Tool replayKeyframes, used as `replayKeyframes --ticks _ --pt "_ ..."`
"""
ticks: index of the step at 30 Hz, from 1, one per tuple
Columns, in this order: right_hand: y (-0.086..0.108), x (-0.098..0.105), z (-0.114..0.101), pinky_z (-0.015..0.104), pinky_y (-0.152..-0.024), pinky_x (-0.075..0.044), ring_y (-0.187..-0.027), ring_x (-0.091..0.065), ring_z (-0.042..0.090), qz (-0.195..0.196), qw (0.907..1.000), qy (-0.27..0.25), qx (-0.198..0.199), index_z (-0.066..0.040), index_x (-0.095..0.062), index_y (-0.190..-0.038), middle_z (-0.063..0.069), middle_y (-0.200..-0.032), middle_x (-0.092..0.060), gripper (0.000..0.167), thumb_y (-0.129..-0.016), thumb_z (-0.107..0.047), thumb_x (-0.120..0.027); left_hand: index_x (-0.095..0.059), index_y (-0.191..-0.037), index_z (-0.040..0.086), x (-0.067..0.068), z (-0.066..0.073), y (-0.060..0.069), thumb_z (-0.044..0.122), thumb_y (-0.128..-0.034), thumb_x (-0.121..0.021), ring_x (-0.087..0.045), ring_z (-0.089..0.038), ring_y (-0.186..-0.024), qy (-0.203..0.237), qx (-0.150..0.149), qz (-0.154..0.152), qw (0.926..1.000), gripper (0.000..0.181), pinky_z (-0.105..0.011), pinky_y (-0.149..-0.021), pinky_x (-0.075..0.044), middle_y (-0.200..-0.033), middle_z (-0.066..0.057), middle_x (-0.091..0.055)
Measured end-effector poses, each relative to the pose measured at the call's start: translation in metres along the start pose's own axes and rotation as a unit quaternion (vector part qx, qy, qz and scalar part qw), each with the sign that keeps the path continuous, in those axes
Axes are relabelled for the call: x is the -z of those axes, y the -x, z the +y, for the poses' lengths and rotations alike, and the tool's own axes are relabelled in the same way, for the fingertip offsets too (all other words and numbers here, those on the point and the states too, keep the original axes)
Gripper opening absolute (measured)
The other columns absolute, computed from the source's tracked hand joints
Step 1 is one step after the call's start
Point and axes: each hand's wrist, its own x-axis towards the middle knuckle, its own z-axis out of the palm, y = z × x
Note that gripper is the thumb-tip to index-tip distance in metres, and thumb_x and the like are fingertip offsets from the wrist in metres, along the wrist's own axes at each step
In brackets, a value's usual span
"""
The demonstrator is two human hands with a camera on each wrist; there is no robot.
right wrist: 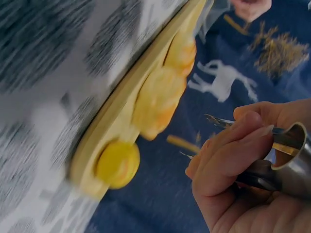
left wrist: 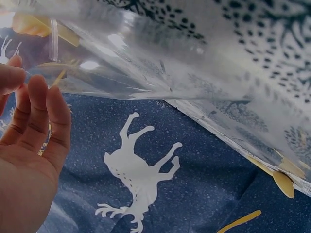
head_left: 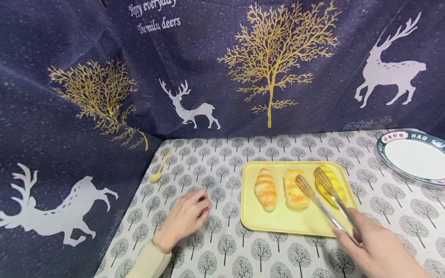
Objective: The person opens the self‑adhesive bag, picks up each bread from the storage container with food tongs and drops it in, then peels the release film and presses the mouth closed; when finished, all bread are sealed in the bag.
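Note:
My left hand (head_left: 189, 212) pinches the edge of a clear plastic bag (left wrist: 131, 80); the bag is barely visible in the head view. In my right hand (head_left: 380, 245) is a pair of metal tongs (head_left: 305, 187), gripped near the joined end. Their spread tips hover over the yellow tray (head_left: 274, 225), one by the middle bread (head_left: 293, 197), the other over the yellow bread (head_left: 338, 189). A croissant-shaped bread (head_left: 265, 191) lies at the tray's left. Nothing sits between the tong tips.
A white plate with a green rim (head_left: 386, 158) stands at the right. Toward the back left lies a yellow spoon (head_left: 155, 177). The table has a tree-print cloth (head_left: 208, 262); a dark blue curtain (head_left: 222, 46) with deer and trees hangs behind and at the left.

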Motion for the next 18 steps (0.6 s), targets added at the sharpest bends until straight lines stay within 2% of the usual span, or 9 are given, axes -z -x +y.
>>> replayKeyframes --ticks 3,7,11,15,18 --pt "-0.002 -0.008 -0.021 0.024 -0.051 -0.030 -0.060 -0.033 -0.003 -0.004 0.9998 -0.010 0.014 -0.007 -0.063 -0.132 -0.010 -0.073 -0.044 0.044 -0.096 -0.028 -0.078 -0.076 -0.083 0.018 0.000 0.000 -0.001 0.005 -0.0789 -0.082 -0.056 -0.006 -0.073 0.000 -0.002 0.000 1.0000 0.014 -0.019 -0.062 -0.050 -0.093 0.006 -0.061" --pt "-0.007 -0.018 -0.045 0.025 -0.052 -0.035 -0.060 -0.038 0.000 -0.049 0.9987 -0.013 -0.006 -0.013 -0.063 -0.127 -0.011 -0.074 -0.046 0.040 -0.097 -0.034 -0.079 -0.075 -0.083 0.017 0.000 0.001 0.000 0.004 -0.0773 -0.083 -0.056 -0.005 -0.072 -0.002 -0.005 0.002 1.0000 0.016 -0.018 -0.062 -0.050 -0.093 0.006 -0.062" --pt "-0.012 -0.028 -0.062 0.033 -0.063 -0.051 -0.073 -0.052 0.006 -0.076 0.9971 -0.004 -0.007 -0.008 -0.063 -0.133 -0.006 -0.089 -0.062 0.051 -0.096 -0.039 -0.080 -0.075 -0.083 0.016 -0.001 0.000 0.000 0.002 -0.0763 -0.083 -0.055 -0.005 -0.071 0.002 -0.007 0.004 1.0000 0.017 -0.017 -0.062 -0.049 -0.092 0.006 -0.061" --pt "-0.016 -0.037 -0.070 0.046 -0.072 -0.061 -0.085 -0.066 0.014 -0.064 0.9979 0.003 0.009 -0.002 -0.062 -0.139 0.003 -0.104 -0.073 0.062 -0.094 -0.041 -0.082 -0.075 -0.083 0.016 -0.001 0.000 0.000 0.002 -0.0763 -0.083 -0.056 -0.005 -0.071 0.001 -0.006 0.002 1.0000 0.017 -0.017 -0.062 -0.049 -0.092 0.005 -0.062" --pt "-0.017 -0.042 -0.073 0.049 -0.073 -0.063 -0.087 -0.072 0.020 -0.053 0.9985 0.008 0.012 0.002 -0.062 -0.140 0.009 -0.107 -0.076 0.067 -0.093 -0.041 -0.083 -0.076 -0.083 0.016 0.000 0.000 0.000 0.002 -0.0760 -0.084 -0.056 -0.005 -0.071 0.001 -0.004 0.000 1.0000 0.018 -0.016 -0.062 -0.049 -0.092 0.005 -0.062"
